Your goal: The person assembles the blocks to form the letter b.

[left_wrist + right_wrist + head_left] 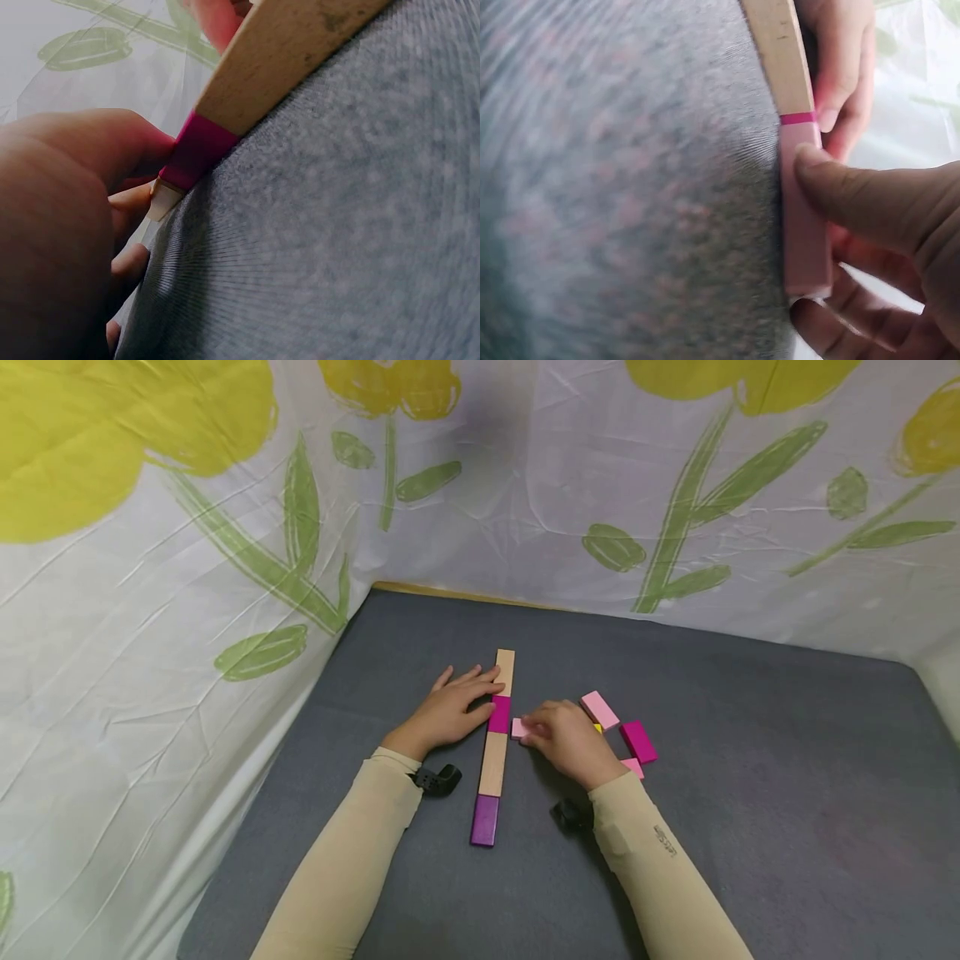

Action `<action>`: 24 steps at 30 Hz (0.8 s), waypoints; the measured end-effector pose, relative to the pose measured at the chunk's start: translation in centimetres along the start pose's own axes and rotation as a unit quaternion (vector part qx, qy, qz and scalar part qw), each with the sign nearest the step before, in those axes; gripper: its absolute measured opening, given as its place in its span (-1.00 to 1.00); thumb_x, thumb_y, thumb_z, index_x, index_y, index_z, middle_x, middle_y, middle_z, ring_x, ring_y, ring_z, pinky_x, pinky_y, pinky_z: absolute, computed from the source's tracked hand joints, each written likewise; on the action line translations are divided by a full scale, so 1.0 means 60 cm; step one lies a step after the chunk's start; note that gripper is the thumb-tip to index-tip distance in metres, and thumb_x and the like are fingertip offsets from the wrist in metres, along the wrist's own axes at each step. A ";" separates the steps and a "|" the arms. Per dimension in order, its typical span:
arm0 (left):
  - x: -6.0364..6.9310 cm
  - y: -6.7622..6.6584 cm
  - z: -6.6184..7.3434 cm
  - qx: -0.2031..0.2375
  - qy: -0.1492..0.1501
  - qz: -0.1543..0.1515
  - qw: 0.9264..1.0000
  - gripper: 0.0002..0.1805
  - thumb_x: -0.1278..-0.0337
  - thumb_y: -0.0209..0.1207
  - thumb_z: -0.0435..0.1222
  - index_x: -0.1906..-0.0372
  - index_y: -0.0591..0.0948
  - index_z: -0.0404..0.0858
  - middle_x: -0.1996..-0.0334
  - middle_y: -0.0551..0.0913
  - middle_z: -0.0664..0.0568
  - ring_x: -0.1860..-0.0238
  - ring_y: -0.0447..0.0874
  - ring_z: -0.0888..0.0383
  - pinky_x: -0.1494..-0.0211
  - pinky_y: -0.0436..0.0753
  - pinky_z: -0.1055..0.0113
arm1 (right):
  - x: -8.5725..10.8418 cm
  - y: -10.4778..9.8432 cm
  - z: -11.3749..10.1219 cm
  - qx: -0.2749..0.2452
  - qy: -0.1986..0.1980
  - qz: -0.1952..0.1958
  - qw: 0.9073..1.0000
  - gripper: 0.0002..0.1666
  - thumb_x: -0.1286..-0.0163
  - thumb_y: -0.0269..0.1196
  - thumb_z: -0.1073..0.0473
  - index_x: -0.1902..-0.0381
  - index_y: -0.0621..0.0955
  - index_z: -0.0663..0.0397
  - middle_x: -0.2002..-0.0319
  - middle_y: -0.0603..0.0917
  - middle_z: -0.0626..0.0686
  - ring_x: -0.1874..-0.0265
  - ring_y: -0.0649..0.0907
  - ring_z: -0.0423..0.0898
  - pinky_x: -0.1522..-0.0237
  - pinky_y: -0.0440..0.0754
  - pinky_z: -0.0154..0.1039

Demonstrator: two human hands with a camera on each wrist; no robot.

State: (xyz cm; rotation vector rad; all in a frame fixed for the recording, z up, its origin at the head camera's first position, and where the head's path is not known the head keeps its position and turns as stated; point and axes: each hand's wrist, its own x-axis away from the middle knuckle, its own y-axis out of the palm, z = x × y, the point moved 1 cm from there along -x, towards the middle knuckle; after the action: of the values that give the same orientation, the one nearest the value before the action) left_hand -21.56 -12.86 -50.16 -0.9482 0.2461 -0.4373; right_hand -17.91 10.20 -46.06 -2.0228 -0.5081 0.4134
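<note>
A straight row of blocks runs away from me on the table. From near to far it has a purple block (485, 821), a plain wooden block (492, 767), a magenta block (499, 716) and another wooden block (506, 665). My left hand (448, 712) lies on the row's left side, its fingers extended, with thumb at the magenta block and fingertips at the far wooden one. On the other side, my right hand (570, 739) pinches a light pink block (804, 217) between thumb and fingers. That block stands close beside the magenta block; the right fingers partly cover it.
To the right of my right hand lie loose blocks: a pink one (600, 710), a magenta one (638, 741), a half-hidden pink one (633, 767) and a sliver of yellow block (598, 727). Flower-printed white cloth (525, 527) hangs behind the dark grey tabletop (787, 827).
</note>
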 end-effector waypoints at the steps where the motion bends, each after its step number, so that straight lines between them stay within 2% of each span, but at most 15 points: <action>1: 0.000 0.000 0.000 0.000 0.000 0.000 1.000 -0.48 -0.59 0.07 -0.06 -0.52 0.50 -0.02 -0.64 0.23 0.15 -0.69 0.05 0.04 -0.70 -0.31 -0.12 | 0.000 0.001 0.001 -0.003 0.000 0.001 1.000 -0.66 -0.30 0.53 0.18 0.00 0.81 0.20 0.07 0.82 0.13 0.00 0.71 0.11 -0.16 0.68 0.05; 8: -0.001 0.002 0.000 0.000 0.001 0.003 1.000 -0.49 -0.59 0.07 -0.06 -0.52 0.51 -0.02 -0.64 0.23 0.14 -0.68 0.06 0.04 -0.70 -0.31 -0.12 | -0.001 0.004 0.002 -0.006 0.005 0.001 1.000 -0.62 -0.32 0.52 0.15 -0.06 0.80 0.17 0.02 0.82 0.11 -0.07 0.71 0.10 -0.22 0.66 0.06; 17: -0.001 -0.001 0.003 0.001 0.003 0.001 1.000 -0.48 -0.60 0.07 -0.06 -0.52 0.50 -0.03 -0.64 0.23 0.15 -0.68 0.06 0.05 -0.70 -0.32 -0.11 | -0.002 0.005 -0.001 0.007 -0.004 0.003 1.000 -0.62 -0.32 0.52 0.14 -0.06 0.80 0.15 0.03 0.83 0.09 -0.05 0.72 0.06 -0.19 0.69 0.02; 24: 0.001 -0.003 0.004 0.004 0.000 -0.001 1.000 -0.48 -0.60 0.07 -0.07 -0.52 0.50 -0.04 -0.64 0.23 0.14 -0.69 0.04 0.03 -0.70 -0.31 -0.12 | -0.005 0.008 0.000 0.010 0.006 -0.005 1.000 -0.62 -0.34 0.51 0.14 -0.08 0.80 0.14 0.00 0.82 0.09 -0.09 0.72 0.06 -0.23 0.67 0.02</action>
State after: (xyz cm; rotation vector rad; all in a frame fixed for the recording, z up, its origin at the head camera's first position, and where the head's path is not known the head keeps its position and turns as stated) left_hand -21.47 -12.82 -49.87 -0.9412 0.2427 -0.4398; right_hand -18.07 9.83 -46.45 -2.0027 -0.5047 0.3993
